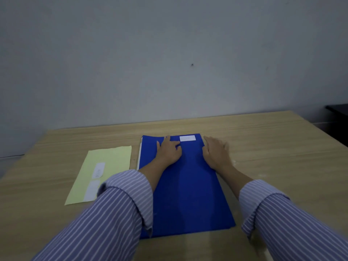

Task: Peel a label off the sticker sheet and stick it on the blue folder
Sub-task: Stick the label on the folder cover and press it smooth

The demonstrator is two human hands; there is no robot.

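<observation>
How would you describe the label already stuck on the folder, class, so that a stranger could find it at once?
On the wooden table lies a blue folder under both hands. Near its far edge, between the left hand and right hand, sits a small white label. Unlike the white labels on the pale yellow sticker sheet, it lies on blue.

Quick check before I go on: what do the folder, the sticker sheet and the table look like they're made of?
Folder: likely thin plastic or coated card, since its blue face shows a soft sheen. Sticker sheet: pale yellow matte paper backing, lying flat, with white labels on it. Table: wood-look top, probably laminate, judging by the even printed-looking grain and low gloss.
</observation>
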